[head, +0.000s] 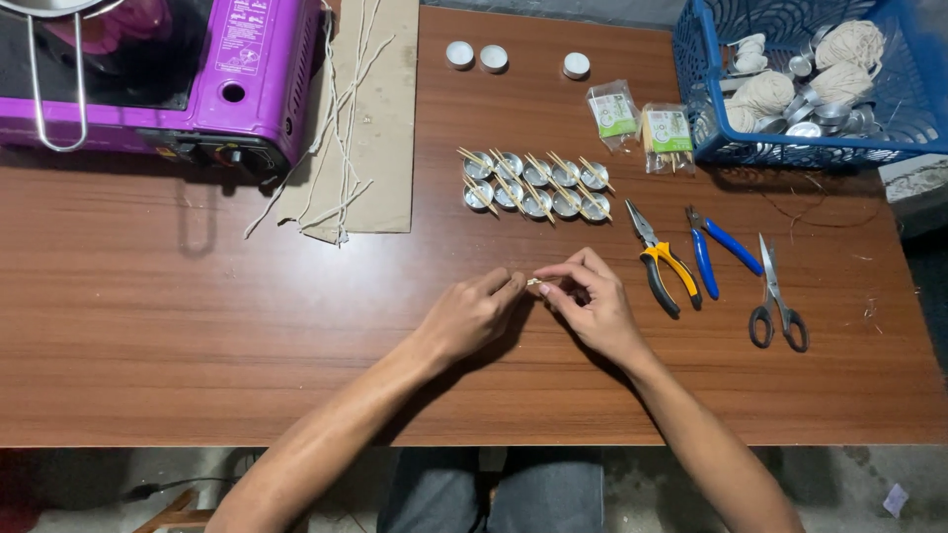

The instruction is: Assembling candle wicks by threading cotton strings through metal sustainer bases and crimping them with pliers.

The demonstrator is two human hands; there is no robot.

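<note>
**Both hands pinched on a small pale piece at mid-table**

Head view, the only camera. The left hand (472, 314) and right hand (590, 299) meet fingertip to fingertip over the wooden table (197, 336). Between them sits a small pale piece (534, 282), perhaps a short stick or wick bit; too small to tell which. The left hand is closed in a pinch on one end. The right hand pinches the other end with thumb and forefinger, its other fingers curled loosely. The piece is held just above the table top, in front of the body.

Handling, as judgement: the piece looks very light and thin, probably stiff but easy to snap or drop. A fingertip pinch near each end seems the only workable hold; a hard squeeze would likely bend or break it.

Surroundings: two rows of small metal cups (536, 186) with thin sticks laid across them lie beyond the hands, well apart from them. To the right lie yellow-handled pliers (664, 265), blue-handled cutters (713, 249) and scissors (776, 300), the pliers near the right hand. Two small packets (642, 120) sit in front of a blue basket (696, 89) holding balls of string and more cups. At far left stand a purple portable stove (232, 74) and a cardboard sheet (380, 128) with cut strings on it. Three white tealights (492, 57) sit near the far edge.

Room: bare table lies left of the hands and toward the near edge. The right side is crowded by tools.
</note>
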